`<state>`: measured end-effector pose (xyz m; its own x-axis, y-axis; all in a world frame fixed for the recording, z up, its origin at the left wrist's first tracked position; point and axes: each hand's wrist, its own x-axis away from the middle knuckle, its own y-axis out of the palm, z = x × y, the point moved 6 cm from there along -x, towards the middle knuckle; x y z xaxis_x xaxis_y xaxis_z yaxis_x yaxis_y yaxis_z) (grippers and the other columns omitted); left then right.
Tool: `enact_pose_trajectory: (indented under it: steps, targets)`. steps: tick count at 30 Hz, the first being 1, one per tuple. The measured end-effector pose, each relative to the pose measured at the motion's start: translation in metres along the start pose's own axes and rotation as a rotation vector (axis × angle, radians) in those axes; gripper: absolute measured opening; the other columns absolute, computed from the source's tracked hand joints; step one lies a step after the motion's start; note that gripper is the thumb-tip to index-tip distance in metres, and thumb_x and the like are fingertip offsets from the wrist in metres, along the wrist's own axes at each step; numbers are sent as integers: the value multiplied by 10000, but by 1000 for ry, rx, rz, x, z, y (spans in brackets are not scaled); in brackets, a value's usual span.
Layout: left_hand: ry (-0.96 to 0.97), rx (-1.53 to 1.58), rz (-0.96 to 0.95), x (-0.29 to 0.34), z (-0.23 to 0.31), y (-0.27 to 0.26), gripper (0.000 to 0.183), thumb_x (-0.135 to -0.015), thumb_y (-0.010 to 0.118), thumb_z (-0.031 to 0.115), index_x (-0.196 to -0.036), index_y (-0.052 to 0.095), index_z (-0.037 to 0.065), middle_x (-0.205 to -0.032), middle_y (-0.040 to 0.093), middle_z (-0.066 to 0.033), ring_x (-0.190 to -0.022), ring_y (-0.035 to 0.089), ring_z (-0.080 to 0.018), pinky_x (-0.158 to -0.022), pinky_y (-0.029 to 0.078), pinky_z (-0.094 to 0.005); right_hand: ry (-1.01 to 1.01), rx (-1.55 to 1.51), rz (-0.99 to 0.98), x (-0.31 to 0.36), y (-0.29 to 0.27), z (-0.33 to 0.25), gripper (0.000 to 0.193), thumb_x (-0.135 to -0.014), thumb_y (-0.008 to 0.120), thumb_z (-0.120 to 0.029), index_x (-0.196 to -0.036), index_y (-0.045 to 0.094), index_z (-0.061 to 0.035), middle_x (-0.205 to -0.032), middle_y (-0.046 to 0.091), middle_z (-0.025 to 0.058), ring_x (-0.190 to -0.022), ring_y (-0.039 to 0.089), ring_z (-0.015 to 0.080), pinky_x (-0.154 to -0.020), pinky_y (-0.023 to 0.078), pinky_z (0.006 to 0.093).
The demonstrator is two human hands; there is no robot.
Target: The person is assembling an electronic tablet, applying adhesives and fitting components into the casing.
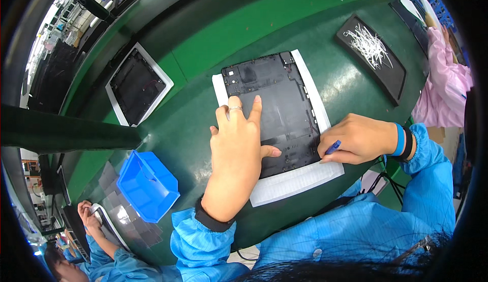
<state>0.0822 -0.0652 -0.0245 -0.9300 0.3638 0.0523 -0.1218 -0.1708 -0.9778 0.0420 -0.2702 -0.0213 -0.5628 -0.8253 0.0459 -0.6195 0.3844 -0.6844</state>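
A black laptop casing [274,112] lies on a sheet of white paper [297,183] in front of me. My left hand [235,152] rests on its left part, fingers spread and thumb stretched over the lower middle; a ring circles one finger. At the casing's lower right edge, my right hand [363,134] is closed round a thin blue pen-like tool [333,147]. Only one blue end of that tool shows; its tip is hidden by my fingers, so I cannot tell whether it touches the casing.
A blue plastic bin [147,185] stands at the left beside clear plastic sheets [122,213]. Another black casing [137,86] on paper lies at the far left. At the right, a black tray [394,86] holds white strips [370,47]. A co-worker's hand [90,216] works at the lower left.
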Motion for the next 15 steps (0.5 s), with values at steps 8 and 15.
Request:
enact_pose_trajectory:
  steps: [8, 15]
  targets:
    - [52, 54, 134, 13, -2, 4, 952, -646, 966, 354, -1473, 587, 74, -1352, 524, -185, -1240, 563, -366, -930, 580, -456, -83, -73, 250, -19, -43, 10, 221, -1069, 629, -245, -1020, 675, -34, -854, 700, 127, -706, 688, 287, -644, 542, 381]
    - [-449, 147, -3, 71, -36, -3, 386, -973, 736, 359, -1102, 634, 10, -1067, 656, -230, -907, 705, -428, -746, 571, -519, 325, 82, 685, -87, -137, 113, 309, -1067, 609, -271, -1079, 664, 33, -817, 702, 136, -713, 682, 229, -679, 542, 385]
